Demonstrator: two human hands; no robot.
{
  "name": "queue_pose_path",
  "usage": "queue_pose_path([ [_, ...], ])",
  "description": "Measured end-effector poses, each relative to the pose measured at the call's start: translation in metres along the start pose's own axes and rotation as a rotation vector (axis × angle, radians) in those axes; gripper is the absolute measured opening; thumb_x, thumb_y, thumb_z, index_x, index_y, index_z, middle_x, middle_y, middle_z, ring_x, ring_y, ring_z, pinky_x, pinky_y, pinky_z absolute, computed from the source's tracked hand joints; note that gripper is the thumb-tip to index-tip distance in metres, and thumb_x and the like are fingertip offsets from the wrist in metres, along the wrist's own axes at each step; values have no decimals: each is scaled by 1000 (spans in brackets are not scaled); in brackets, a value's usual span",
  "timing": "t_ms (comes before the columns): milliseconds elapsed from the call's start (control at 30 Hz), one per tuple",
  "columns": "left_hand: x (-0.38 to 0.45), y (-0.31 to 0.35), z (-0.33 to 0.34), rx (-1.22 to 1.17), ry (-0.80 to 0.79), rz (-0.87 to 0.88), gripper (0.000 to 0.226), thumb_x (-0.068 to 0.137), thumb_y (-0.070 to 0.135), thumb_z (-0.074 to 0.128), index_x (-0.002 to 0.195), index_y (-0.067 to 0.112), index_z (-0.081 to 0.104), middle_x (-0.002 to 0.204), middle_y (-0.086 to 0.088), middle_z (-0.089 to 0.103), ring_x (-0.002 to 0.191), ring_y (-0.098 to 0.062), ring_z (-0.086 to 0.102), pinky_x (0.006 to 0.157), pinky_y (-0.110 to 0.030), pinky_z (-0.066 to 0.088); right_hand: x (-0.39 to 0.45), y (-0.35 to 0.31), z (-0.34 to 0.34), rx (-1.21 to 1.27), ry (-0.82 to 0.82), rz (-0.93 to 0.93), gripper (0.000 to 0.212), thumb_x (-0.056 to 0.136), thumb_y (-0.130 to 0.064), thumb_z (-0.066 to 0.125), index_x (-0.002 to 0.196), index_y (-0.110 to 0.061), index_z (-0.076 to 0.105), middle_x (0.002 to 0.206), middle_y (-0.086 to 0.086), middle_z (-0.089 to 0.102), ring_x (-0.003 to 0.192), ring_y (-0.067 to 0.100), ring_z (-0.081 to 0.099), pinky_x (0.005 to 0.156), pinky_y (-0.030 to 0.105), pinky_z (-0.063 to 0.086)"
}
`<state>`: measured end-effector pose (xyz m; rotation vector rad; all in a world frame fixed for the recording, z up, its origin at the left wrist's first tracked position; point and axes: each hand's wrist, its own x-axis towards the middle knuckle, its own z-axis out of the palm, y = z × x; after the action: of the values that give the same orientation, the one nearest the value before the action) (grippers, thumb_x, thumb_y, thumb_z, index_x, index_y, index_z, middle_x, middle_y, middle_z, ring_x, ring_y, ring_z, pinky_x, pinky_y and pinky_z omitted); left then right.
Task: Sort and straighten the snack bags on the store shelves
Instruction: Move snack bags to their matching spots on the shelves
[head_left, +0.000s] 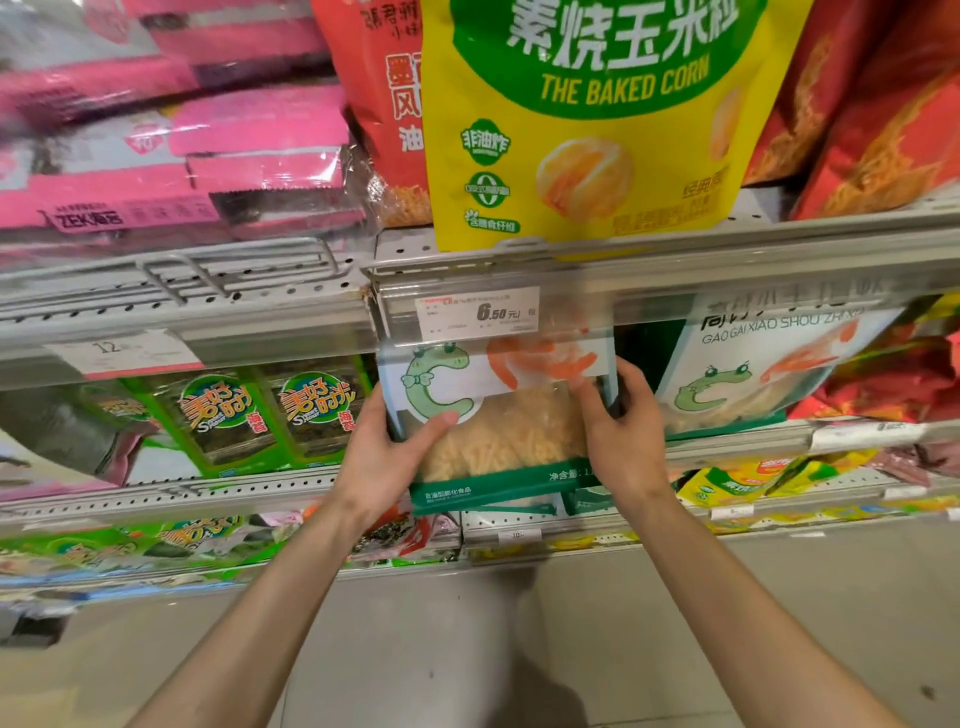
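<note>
Holding the white-and-green snack bag (498, 421) at centre frame, I gripped its edges with my left hand (379, 457) and right hand (623, 436), fingers curled round it. Its twin bag (748, 379) stood upright beside it, right of centre. Judging by the tumbled packets (156, 545) at lower left, much straightening was left.

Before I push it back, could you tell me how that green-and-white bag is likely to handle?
Probably light and floppy: the bag is thin film showing loose sticks. Both hands grip its sides, suggesting it sags. Contents likely crush easily.
</note>
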<state>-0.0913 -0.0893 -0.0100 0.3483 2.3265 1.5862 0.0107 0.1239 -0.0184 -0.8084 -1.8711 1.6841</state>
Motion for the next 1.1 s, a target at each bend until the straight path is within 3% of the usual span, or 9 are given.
queue_pose_path([
  [100,0,4,4,-61,33,4,43,86,22,81,122,28,60,112,15,72,95,13,67,79,-9,55,5,-5,1,5,23,-38,31,101,-29,63,132,-26,57,109,-14,67,92,-14,64,74,7,51],
  [233,8,7,12,-112,59,16,38,86,16,80,118,26,62,104,17,72,88,10,70,72,-10,56,15,-7,-1,-15,29,-54,37,101,-33,63,136,-24,55,120,-5,68,109,6,64,93,21,55],
  [367,14,11,16,-104,93,31,42,85,23,82,122,19,62,106,12,73,88,9,70,69,-9,54,24,-11,-1,-25,39,-90,28,102,-30,61,128,-25,54,118,1,67,100,3,63,82,10,50],
  [567,18,10,23,-113,125,49,40,87,21,80,123,19,61,108,12,72,91,7,70,77,-14,58,25,-5,-3,-52,45,-123,35,104,-30,57,137,-20,50,120,0,64,106,5,62,82,6,47],
  [633,25,7,23,-88,112,30,38,87,24,80,119,22,59,107,15,71,92,7,69,86,-21,59,27,0,1,-96,28,-123,36,105,-33,54,138,-22,46,121,-4,63,110,8,61,86,7,47],
  [767,30,-2,23,-1,97,-11,45,89,35,77,127,27,54,116,13,68,109,-7,65,103,-33,53,30,5,3,-210,-64,-92,40,106,-39,50,143,-24,41,111,-22,60,103,3,61,98,31,50],
  [900,15,-13,22,128,49,-28,67,88,47,75,143,26,44,121,16,61,112,-9,59,100,-27,47,20,14,-11,-284,-119,-125,53,104,-37,54,152,-28,33,137,-8,58,127,11,56,107,33,47],
  [1033,7,-31,24,278,-17,-52,80,77,49,85,141,28,42,119,15,62,110,-14,64,95,-31,52,4,34,-21,-394,-152,-100,80,92,-39,73,155,-29,26,147,-7,53,134,13,53,108,40,50],
  [1100,11,-31,27,317,-9,-38,78,76,45,86,139,24,46,123,10,66,109,-12,63,92,-26,50,4,39,-22,-398,-143,-76,86,88,-45,76,155,-29,25,148,-6,54,135,16,54,107,46,52],
])
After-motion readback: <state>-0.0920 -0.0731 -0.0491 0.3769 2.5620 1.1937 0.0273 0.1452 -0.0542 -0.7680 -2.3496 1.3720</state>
